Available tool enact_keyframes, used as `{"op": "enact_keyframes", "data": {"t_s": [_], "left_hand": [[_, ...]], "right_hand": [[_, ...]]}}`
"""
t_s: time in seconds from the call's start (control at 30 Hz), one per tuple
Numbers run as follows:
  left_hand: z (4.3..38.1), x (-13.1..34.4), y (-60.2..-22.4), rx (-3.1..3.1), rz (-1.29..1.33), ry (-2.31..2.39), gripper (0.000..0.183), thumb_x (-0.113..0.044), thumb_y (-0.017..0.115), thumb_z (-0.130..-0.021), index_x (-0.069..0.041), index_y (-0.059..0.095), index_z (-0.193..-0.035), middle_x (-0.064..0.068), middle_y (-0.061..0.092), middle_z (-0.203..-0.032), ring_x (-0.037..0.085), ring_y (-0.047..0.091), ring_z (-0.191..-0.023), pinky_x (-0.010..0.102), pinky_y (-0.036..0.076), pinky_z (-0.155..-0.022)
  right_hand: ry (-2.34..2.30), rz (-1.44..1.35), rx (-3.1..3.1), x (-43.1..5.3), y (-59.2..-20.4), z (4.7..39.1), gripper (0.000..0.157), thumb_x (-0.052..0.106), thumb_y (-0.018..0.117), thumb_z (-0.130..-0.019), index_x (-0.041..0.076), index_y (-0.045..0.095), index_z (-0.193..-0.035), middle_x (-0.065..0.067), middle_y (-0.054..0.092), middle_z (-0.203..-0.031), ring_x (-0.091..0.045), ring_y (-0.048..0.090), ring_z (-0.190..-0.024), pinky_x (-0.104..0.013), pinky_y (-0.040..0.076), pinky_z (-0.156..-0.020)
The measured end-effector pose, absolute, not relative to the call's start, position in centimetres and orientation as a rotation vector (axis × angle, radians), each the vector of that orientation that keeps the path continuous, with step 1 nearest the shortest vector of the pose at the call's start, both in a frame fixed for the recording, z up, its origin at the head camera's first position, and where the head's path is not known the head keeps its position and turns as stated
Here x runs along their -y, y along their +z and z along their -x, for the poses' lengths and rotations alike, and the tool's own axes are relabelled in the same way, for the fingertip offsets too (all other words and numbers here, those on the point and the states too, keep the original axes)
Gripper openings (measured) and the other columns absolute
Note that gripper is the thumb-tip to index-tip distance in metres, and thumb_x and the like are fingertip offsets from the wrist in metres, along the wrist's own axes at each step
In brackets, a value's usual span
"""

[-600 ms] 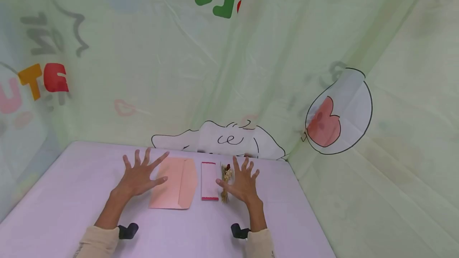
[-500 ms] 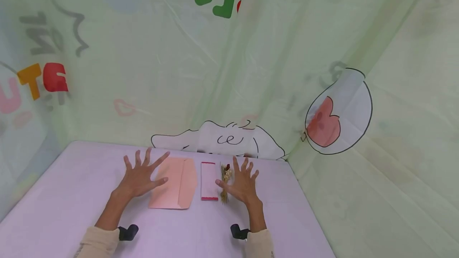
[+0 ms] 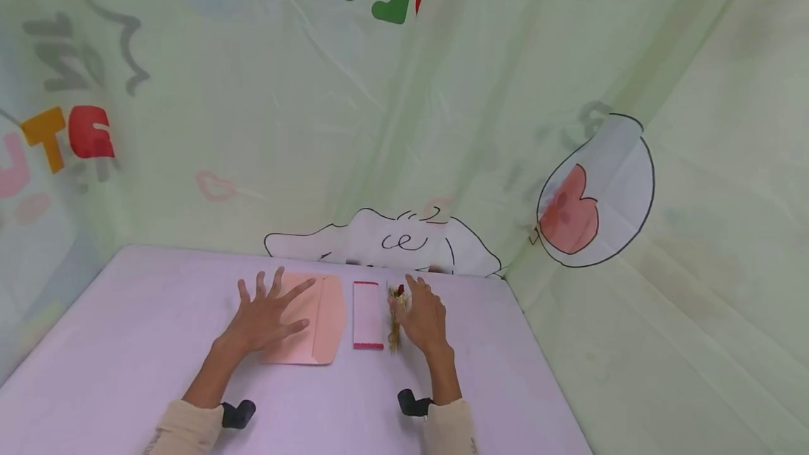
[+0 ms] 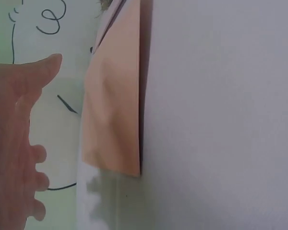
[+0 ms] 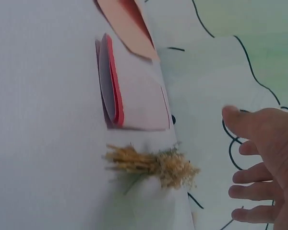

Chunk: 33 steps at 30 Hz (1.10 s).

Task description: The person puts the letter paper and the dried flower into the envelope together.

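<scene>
My left hand (image 3: 260,320), fingers spread, is over the pink envelope (image 3: 329,328) on the table. In the left wrist view the envelope (image 4: 115,105) lies apart from that hand (image 4: 9,134), its shadow falling near the lower end. A folded pale pink card (image 3: 368,318) with red scalloped edges lies right of the envelope. Beyond it is a small bunch of dried flowers (image 3: 395,328) with one dark red bloom. My right hand (image 3: 425,318) hovers by the bunch and partly covers it. The right wrist view shows a gap between the dried flowers (image 5: 149,165) and the right hand (image 5: 269,167), which holds nothing.
The table (image 3: 303,413) has a pale lilac cover. A light green curtain (image 3: 284,125) with printed drawings and letters hangs behind its back edge and down the sides. A dark wrist mount (image 3: 239,414) sticks out from the left sleeve, another mount (image 3: 413,403) from the right.
My left hand has moved right, further over the envelope. The right hand has shifted slightly left toward the dried flowers, its fingers closer together. The head view has tilted a little.
</scene>
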<state>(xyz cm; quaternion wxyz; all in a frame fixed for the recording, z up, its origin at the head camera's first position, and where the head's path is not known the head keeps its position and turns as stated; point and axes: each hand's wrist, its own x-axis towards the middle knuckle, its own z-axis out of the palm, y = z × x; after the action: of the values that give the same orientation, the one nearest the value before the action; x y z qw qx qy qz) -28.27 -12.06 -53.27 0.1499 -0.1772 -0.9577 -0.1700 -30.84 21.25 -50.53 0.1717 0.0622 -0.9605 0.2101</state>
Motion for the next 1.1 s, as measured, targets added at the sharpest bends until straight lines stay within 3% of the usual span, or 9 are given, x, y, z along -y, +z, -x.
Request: {"op": "enact_keyframes", "data": {"t_s": [0.07, 0.17, 0.27, 0.37, 0.57, 0.73, 1.1], "left_hand": [[28.2, 11.6, -53.4, 2.757, 0.517, -0.489, 0.073, -0.058, 0.066, -0.088, -0.035, 0.040, -0.153, 0.032, 0.033, -0.157, 0.066, 0.033, -0.136, 0.088, 0.014, -0.103], [28.1, 10.8, -53.8, 2.755, 0.538, -0.490, 0.072, -0.056, 0.067, -0.088, -0.036, 0.041, -0.152, 0.031, 0.034, -0.157, 0.065, 0.035, -0.136, 0.087, 0.018, -0.102], [28.1, 10.2, -54.2, 2.742, 0.552, -0.507, 0.071, -0.054, 0.069, -0.088, -0.036, 0.042, -0.152, 0.030, 0.035, -0.157, 0.063, 0.036, -0.136, 0.087, 0.020, -0.103], [28.1, 9.7, -54.5, 2.730, 0.557, -0.538, 0.069, -0.051, 0.070, -0.088, -0.036, 0.045, -0.151, 0.029, 0.037, -0.156, 0.060, 0.037, -0.136, 0.086, 0.022, -0.103], [27.9, 9.3, -54.8, 2.781, 0.554, -0.630, 0.063, -0.046, 0.068, -0.090, -0.032, 0.048, -0.148, 0.032, 0.036, -0.156, 0.058, 0.038, -0.136, 0.084, 0.026, -0.103], [27.9, 9.1, -55.2, 2.847, 0.541, -0.709, 0.062, -0.047, 0.065, -0.091, -0.030, 0.049, -0.149, 0.033, 0.031, -0.158, 0.058, 0.032, -0.142, 0.082, 0.022, -0.108], [27.4, 9.3, -55.6, 2.890, 0.566, -0.880, 0.061, -0.038, 0.066, -0.093, -0.022, 0.048, -0.149, 0.034, 0.025, -0.161, 0.057, 0.019, -0.149, 0.072, 0.017, -0.119]], "right_hand": [[0.565, -0.156, 2.681, -20.7, -50.5, 31.1, 0.053, 0.038, 0.071, -0.092, 0.011, 0.062, -0.137, -0.017, 0.068, -0.131, -0.040, 0.067, -0.111, -0.059, 0.052, -0.089], [0.536, -0.093, 2.616, -19.7, -50.5, 31.5, 0.035, 0.033, 0.073, -0.091, 0.010, 0.075, -0.118, -0.009, 0.079, -0.102, -0.030, 0.073, -0.087, -0.047, 0.055, -0.072], [0.547, -0.029, 2.588, -18.6, -50.9, 31.9, 0.023, 0.031, 0.075, -0.090, 0.009, 0.080, -0.091, -0.004, 0.075, -0.073, -0.021, 0.067, -0.066, -0.036, 0.049, -0.059], [0.574, 0.007, 2.618, -17.6, -51.4, 32.1, 0.026, 0.030, 0.078, -0.087, 0.006, 0.076, -0.076, -0.005, 0.065, -0.059, -0.017, 0.055, -0.056, -0.032, 0.038, -0.053], [0.594, 0.088, 2.755, -15.8, -52.6, 31.7, 0.030, 0.029, 0.082, -0.082, 0.001, 0.072, -0.088, -0.008, 0.064, -0.067, -0.021, 0.059, -0.063, -0.035, 0.040, -0.059], [0.632, 0.159, 2.773, -14.6, -53.1, 31.5, 0.029, 0.021, 0.082, -0.082, -0.002, 0.069, -0.092, -0.012, 0.065, -0.070, -0.028, 0.064, -0.070, -0.041, 0.046, -0.064], [0.756, 0.215, 2.665, -13.7, -53.6, 31.5, 0.019, 0.005, 0.080, -0.075, -0.005, 0.066, -0.085, -0.017, 0.067, -0.073, -0.034, 0.067, -0.071, -0.046, 0.052, -0.060]]}}
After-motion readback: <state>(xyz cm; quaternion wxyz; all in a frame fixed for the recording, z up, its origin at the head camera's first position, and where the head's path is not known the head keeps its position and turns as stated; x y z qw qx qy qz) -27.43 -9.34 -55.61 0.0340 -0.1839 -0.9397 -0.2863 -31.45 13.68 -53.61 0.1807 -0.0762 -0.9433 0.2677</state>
